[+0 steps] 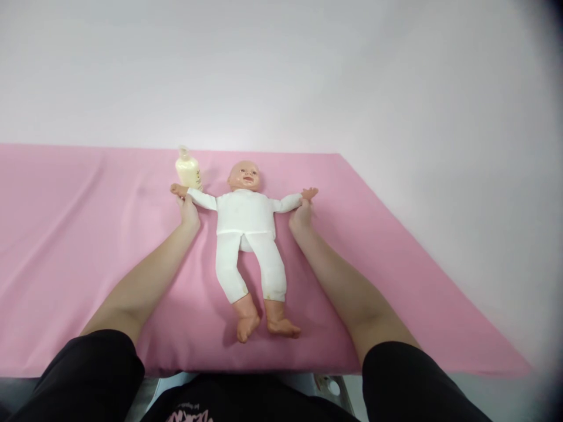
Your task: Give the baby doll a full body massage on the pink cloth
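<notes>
A baby doll (pixel 246 214) in white cloth lies on its back, its head toward the wall and its bare feet toward me. Both of its arms are stretched out sideways. My left hand (pixel 189 212) is closed around the doll's forearm on the left, close to the wrist. On the other side my right hand (pixel 302 214) grips the opposite forearm near the doll's hand. My fingers are partly hidden beneath the doll's sleeves. A pump bottle (pixel 189 170) of pale yellow liquid stands just beyond my left hand.
Pink cloth (pixel 88 234) covers the table, with soft wrinkles at the left. The table's right edge slants away, and its front edge lies close to my body. A plain white wall (pixel 264 70) rises behind the table.
</notes>
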The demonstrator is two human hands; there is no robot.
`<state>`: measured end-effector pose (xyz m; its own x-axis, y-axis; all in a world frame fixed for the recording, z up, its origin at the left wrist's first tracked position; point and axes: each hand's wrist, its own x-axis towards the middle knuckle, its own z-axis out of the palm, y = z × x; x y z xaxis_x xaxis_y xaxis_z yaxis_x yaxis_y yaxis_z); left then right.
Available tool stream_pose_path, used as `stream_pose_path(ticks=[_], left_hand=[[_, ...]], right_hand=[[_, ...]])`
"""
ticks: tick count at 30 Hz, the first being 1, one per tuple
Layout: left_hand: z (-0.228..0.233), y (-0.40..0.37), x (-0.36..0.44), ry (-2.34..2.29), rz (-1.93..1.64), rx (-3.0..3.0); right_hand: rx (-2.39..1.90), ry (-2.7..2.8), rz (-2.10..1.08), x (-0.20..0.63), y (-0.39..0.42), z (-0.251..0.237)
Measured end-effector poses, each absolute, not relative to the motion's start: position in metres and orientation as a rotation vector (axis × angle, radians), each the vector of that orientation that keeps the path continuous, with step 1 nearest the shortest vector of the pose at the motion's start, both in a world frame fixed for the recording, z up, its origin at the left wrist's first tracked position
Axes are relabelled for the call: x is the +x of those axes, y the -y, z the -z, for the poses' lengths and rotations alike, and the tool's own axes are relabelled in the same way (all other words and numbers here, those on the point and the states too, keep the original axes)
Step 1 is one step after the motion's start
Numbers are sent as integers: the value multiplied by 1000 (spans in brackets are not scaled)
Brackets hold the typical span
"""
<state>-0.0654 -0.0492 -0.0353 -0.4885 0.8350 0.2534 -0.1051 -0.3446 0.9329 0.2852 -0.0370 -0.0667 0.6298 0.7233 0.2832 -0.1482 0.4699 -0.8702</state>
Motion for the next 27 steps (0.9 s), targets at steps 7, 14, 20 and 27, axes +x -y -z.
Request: stream_pose_path(ticks=[7,14,20,27], left_hand=[[18,72,-49,-1224,-1831,1418],[14,83,-36,-1183,-1274,2366],[13,84,-36,-1151,-1554,2174],[18,72,-49,-1238,-1875,1341]], right_hand=[[-851,1130,-533,260,72,34],[-904,1723,-388,243,90,26],[-906,1527,-479,245,91,23],[-823,1103,-511,263,67,38]])
